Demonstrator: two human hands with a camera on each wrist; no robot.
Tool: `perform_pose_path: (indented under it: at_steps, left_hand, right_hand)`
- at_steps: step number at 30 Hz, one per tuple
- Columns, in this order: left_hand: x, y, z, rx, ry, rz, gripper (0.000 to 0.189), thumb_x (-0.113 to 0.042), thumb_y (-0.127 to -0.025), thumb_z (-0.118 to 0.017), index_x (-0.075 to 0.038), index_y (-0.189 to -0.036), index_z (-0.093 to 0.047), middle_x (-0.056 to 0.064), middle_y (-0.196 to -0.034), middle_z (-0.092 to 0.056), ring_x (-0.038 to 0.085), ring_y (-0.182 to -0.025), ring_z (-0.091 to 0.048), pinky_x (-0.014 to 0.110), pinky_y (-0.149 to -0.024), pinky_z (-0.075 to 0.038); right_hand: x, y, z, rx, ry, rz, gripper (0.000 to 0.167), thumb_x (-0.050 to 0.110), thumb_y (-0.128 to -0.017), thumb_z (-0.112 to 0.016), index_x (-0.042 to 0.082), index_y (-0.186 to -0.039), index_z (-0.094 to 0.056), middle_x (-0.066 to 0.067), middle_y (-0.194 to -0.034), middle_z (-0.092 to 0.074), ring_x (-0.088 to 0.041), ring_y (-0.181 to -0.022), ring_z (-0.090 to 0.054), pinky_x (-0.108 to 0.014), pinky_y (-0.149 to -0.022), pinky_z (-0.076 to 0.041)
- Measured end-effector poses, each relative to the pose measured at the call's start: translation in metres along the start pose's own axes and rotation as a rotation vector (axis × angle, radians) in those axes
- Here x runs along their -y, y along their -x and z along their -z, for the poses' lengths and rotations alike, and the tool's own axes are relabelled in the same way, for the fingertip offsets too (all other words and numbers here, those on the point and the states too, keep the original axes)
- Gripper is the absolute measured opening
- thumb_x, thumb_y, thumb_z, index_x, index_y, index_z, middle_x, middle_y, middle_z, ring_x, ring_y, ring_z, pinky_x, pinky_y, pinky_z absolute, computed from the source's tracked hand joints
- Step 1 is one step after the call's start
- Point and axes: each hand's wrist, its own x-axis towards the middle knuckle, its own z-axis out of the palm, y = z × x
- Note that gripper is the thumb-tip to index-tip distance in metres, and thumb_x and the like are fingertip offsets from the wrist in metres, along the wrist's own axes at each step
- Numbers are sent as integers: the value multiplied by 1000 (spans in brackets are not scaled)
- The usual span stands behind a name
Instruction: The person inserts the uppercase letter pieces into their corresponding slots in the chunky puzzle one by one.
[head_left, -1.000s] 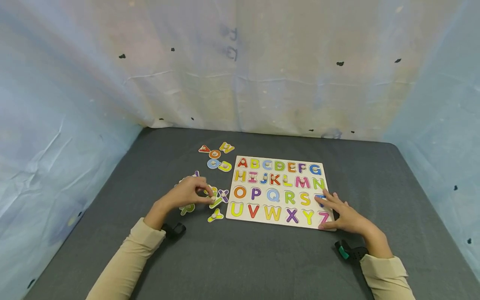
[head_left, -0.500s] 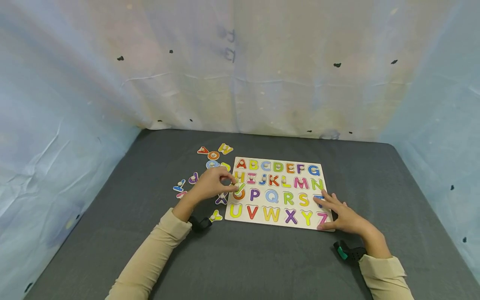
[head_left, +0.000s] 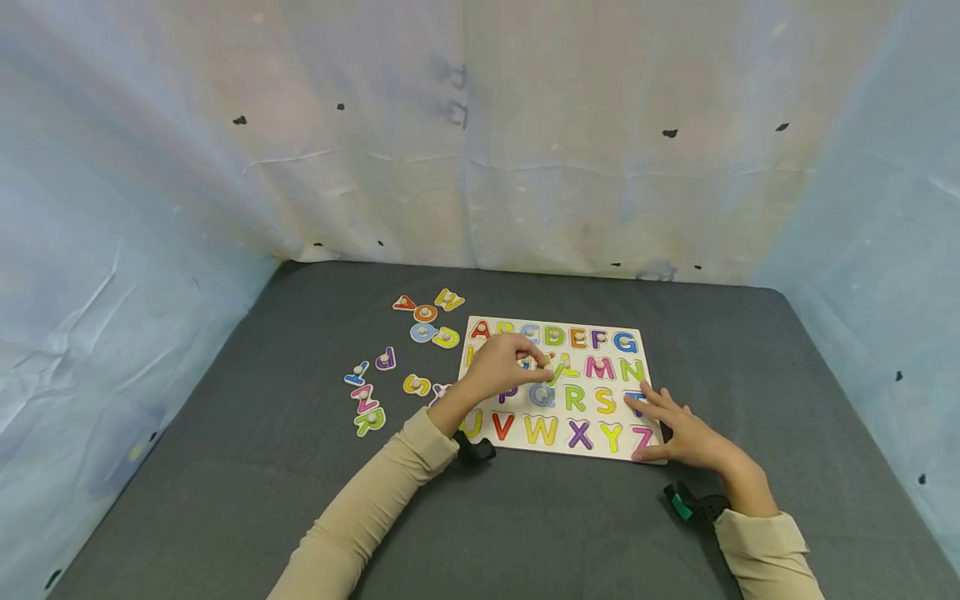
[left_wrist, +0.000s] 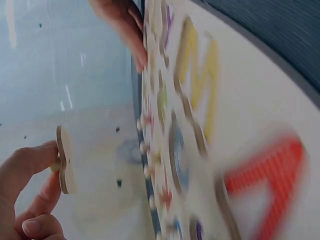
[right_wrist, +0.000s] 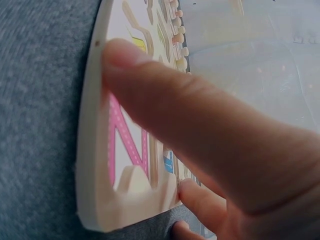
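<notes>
- The left hand point(head_left: 501, 367) pinches between thumb and forefinger the small round wooden knob point(left_wrist: 55, 164) of a thin green letter piece point(head_left: 557, 372).
- This piece is tilted, in the air above the white rectangular wooden alphabet board point(head_left: 521, 443), near its middle; which letter it is, I cannot tell.
- The right hand point(head_left: 690, 433) rests on the right end of the board, with its fingers extended and spread; the thumb touches beside the pink Z, and the other fingertips are near the blue T.
- The board lies flat on the dark grey table cover point(head_left: 570, 533), and knobs stand on several letters of its upper rows.
- Left of the board are loose letters, among them an orange O point(head_left: 425, 313), a blue Q point(head_left: 423, 332), a purple P point(head_left: 386, 359), a pink letter piece point(head_left: 364, 398) and a green R point(head_left: 370, 421).
- A purple X point(head_left: 439, 392) is partly hidden by the left wrist.
</notes>
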Motion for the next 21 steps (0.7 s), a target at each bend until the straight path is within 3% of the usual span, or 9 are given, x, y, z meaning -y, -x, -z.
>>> perform_pose_path:
  at_steps: [5, 7, 10, 12, 15, 18, 21]
  left_hand:
    - [-14, -12, -22, 13, 17, 36, 17, -36, -78, -79, -20, -83, -76, 1, -82, -65, 10, -70, -46, 17, -57, -29]
    - [-18, -16, -29, 16, 25, 53, 17, -37, -78, -79, -20, -83, -77, -1, -84, -67, 10, -73, -53, 16, -57, -31]
    - [-24, -22, -38, 20, 38, 91, 18, -39, -77, -79, -22, -84, -77, -2, -98, -71, 13, -92, -66, 16, -66, -43]
    - [-27, -26, -44, 24, 53, 127, 19, -40, -77, -79, -23, -84, -77, -2, -107, -71, 16, -106, -67, 19, -76, -49]
    - [-31, -34, -53, 31, 63, 159, 19, -42, -78, -78, -24, -84, -77, -2, -112, -71, 17, -111, -67, 23, -82, -51]
    - [-35, -42, -63, 24, 42, 170, 20, -44, -77, -78, -25, -84, -78, -4, -109, -73, 13, -107, -67, 20, -80, -49]
    - [-39, -49, -73, 11, 11, 181, 21, -45, -77, -78, -25, -83, -77, -6, -101, -73, 8, -90, -64, 17, -68, -42]
  right_hand:
    - [0, -1, 1, 6, 15, 0, 89, 29, -74, -81, 1, -146, -37, -35, -156, -10, -63, -139, 0, -79, -103, 2]
    - [-1, -1, 1, 8, 16, 2, 89, 29, -74, -81, 1, -146, -37, -35, -156, -10, -64, -139, 0, -79, -102, 1]
    - [-1, -1, 2, 9, 15, 11, 89, 29, -74, -82, 1, -146, -37, -35, -155, -10, -65, -138, 0, -80, -101, 1]
    - [-1, 0, 2, 8, 17, 13, 89, 28, -74, -82, 1, -146, -37, -36, -155, -11, -65, -138, 0, -80, -101, 1]
    - [-1, 0, 2, 8, 22, 16, 89, 28, -74, -82, 1, -145, -38, -36, -155, -12, -66, -138, -1, -81, -101, 0]
    - [-1, 0, 2, 9, 27, 18, 88, 28, -74, -81, 0, -145, -38, -37, -154, -12, -66, -137, -1, -81, -100, 0]
    - [-1, 0, 3, 10, 30, 23, 87, 28, -74, -81, 1, -145, -39, -36, -154, -14, -66, -137, -2, -81, -100, -1]
